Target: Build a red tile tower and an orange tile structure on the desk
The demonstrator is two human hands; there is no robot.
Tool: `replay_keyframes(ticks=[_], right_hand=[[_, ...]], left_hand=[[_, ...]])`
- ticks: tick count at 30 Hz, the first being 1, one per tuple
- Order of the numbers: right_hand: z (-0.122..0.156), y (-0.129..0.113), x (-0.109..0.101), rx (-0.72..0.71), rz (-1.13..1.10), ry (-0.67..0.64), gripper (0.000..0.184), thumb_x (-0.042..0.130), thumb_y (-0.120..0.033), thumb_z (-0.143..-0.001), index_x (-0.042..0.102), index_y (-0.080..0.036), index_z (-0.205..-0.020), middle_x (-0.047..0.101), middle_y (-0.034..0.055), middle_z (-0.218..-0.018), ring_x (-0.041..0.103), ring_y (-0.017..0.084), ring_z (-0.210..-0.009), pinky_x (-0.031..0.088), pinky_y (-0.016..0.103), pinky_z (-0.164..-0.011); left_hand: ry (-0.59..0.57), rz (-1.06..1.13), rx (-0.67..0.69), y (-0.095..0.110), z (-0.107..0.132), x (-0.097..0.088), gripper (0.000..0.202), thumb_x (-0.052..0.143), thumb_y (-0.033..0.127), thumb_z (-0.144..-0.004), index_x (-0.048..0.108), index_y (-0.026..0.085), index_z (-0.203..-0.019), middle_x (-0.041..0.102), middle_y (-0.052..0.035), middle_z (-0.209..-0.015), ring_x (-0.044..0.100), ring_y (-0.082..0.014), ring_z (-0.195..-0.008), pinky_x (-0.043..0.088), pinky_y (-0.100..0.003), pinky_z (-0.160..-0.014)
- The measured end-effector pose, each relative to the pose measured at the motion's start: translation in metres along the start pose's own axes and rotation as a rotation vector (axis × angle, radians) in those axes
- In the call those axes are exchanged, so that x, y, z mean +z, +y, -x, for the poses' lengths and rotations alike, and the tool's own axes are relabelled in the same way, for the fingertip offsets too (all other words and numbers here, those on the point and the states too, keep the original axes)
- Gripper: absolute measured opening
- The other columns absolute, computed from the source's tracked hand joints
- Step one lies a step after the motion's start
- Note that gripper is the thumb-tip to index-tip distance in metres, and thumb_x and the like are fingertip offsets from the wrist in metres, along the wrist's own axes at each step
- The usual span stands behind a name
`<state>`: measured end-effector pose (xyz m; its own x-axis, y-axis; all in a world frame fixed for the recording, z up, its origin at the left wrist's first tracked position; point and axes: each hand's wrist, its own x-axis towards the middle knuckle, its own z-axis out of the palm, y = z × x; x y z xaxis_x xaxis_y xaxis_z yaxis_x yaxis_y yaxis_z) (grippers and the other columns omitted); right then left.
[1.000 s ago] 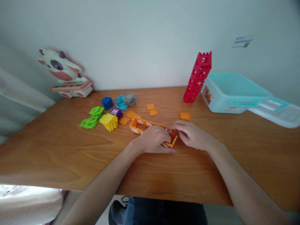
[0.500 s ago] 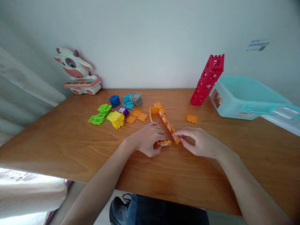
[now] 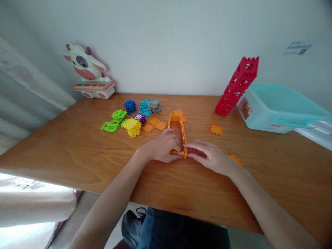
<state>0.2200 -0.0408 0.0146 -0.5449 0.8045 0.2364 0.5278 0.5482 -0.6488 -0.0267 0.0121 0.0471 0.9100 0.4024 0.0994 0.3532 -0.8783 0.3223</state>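
Observation:
An orange frame of interlocking waffle-like plastic panels [image 3: 178, 128], long and narrow with small printed windows, stands on the wooden table [image 3: 77, 155]. My left hand [image 3: 163, 147] grips its near left corner, and my right hand [image 3: 210, 155] holds its near right corner with the fingertips. The hands partly hide the frame's near end. Loose orange square panels [image 3: 155, 121] lie just beyond the frame's far left side. Another orange panel [image 3: 234, 158] lies just past my right hand.
Yellow [image 3: 133, 127], green [image 3: 114, 121], blue [image 3: 130, 106], teal [image 3: 144, 108], grey [image 3: 155, 105] and purple [image 3: 140, 118] pieces lie at the left. A red panel tower [image 3: 237, 86] leans at the back, beside a teal plastic box [image 3: 275, 107]. A cow toy [image 3: 88, 72] stands at the back left.
The orange piece has turned from lying crosswise to pointing away from me. Its open, separated near end now forms a closed rectangle between my hands. The view has shifted slightly.

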Motion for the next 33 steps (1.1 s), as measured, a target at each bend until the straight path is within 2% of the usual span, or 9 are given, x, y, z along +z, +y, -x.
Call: replay_keyframes(ticks=[7, 10, 13, 15, 19, 25, 30, 33], right_hand=[[-0.002, -0.001, 0.005, -0.019, -0.045, 0.059, 0.037, 0.059, -0.031, -0.100, 0.067, -0.033, -0.135, 0.077, 0.0057, -0.118, 0.073, 0.022, -0.104, 0.059, 0.041, -0.095], [-0.001, -0.005, 0.012, 0.111, -0.107, 0.103, 0.042, 0.059, -0.030, -0.098, 0.063, -0.029, -0.140, 0.079, 0.0061, -0.117, 0.076, 0.023, -0.101, 0.062, 0.041, -0.094], [0.000, -0.014, 0.022, 0.255, -0.102, 0.164, 0.034, 0.058, -0.026, -0.096, 0.072, -0.025, -0.128, 0.080, 0.0074, -0.112, 0.079, 0.025, -0.097, 0.065, 0.041, -0.087], [0.000, -0.022, 0.027, 0.296, -0.104, 0.175, 0.034, 0.055, -0.025, -0.097, 0.074, -0.025, -0.124, 0.081, 0.0074, -0.111, 0.079, 0.027, -0.095, 0.066, 0.041, -0.083], [0.000, -0.033, 0.031, 0.279, -0.231, 0.195, 0.041, 0.051, -0.025, -0.097, 0.068, -0.025, -0.135, 0.078, 0.0070, -0.121, 0.077, 0.027, -0.105, 0.065, 0.041, -0.089], [0.000, -0.032, 0.037, 0.293, -0.292, 0.229, 0.052, 0.049, -0.020, -0.094, 0.057, -0.023, -0.146, 0.072, 0.0086, -0.132, 0.072, 0.027, -0.117, 0.059, 0.045, -0.102], [0.001, -0.033, 0.041, 0.287, -0.241, 0.230, 0.055, 0.049, -0.019, -0.093, 0.056, -0.025, -0.147, 0.073, 0.0088, -0.131, 0.073, 0.028, -0.115, 0.059, 0.048, -0.103], [0.002, -0.034, 0.044, 0.304, -0.164, 0.222, 0.056, 0.048, -0.021, -0.094, 0.053, -0.020, -0.149, 0.075, 0.0125, -0.127, 0.074, 0.029, -0.113, 0.059, 0.048, -0.103]], left_hand=[[0.003, 0.014, 0.007, 0.000, -0.001, 0.000, 0.015, 0.068, 0.026, -0.093, 0.076, 0.021, -0.081, 0.080, -0.0029, -0.093, 0.069, -0.0197, -0.093, 0.023, -0.048, -0.113], [0.035, -0.015, -0.006, -0.002, -0.002, 0.003, 0.020, 0.067, 0.027, -0.094, 0.075, 0.020, -0.077, 0.079, -0.0043, -0.089, 0.068, -0.0207, -0.092, 0.025, -0.046, -0.109], [0.074, -0.052, -0.038, -0.004, -0.004, 0.006, 0.026, 0.064, 0.032, -0.096, 0.074, 0.019, -0.075, 0.077, -0.0041, -0.085, 0.067, -0.0210, -0.092, 0.028, -0.044, -0.105], [0.094, -0.074, -0.061, -0.005, -0.005, 0.008, 0.029, 0.063, 0.033, -0.096, 0.073, 0.019, -0.073, 0.076, -0.0033, -0.083, 0.067, -0.0206, -0.090, 0.029, -0.044, -0.104], [0.144, -0.082, -0.096, -0.004, -0.007, 0.013, 0.027, 0.062, 0.031, -0.096, 0.073, 0.020, -0.075, 0.076, -0.0018, -0.082, 0.067, -0.0199, -0.087, 0.028, -0.046, -0.107], [0.197, -0.088, -0.173, 0.000, -0.010, 0.018, 0.024, 0.062, 0.029, -0.094, 0.073, 0.021, -0.074, 0.076, -0.0034, -0.083, 0.067, -0.0223, -0.092, 0.030, -0.050, -0.112], [0.210, -0.107, -0.222, 0.001, -0.012, 0.020, 0.018, 0.064, 0.029, -0.091, 0.074, 0.022, -0.077, 0.076, -0.0042, -0.085, 0.068, -0.0234, -0.093, 0.030, -0.053, -0.116], [0.215, -0.120, -0.218, 0.001, -0.013, 0.021, 0.018, 0.064, 0.030, -0.091, 0.075, 0.022, -0.079, 0.077, -0.0042, -0.085, 0.069, -0.0239, -0.095, 0.030, -0.054, -0.117]])
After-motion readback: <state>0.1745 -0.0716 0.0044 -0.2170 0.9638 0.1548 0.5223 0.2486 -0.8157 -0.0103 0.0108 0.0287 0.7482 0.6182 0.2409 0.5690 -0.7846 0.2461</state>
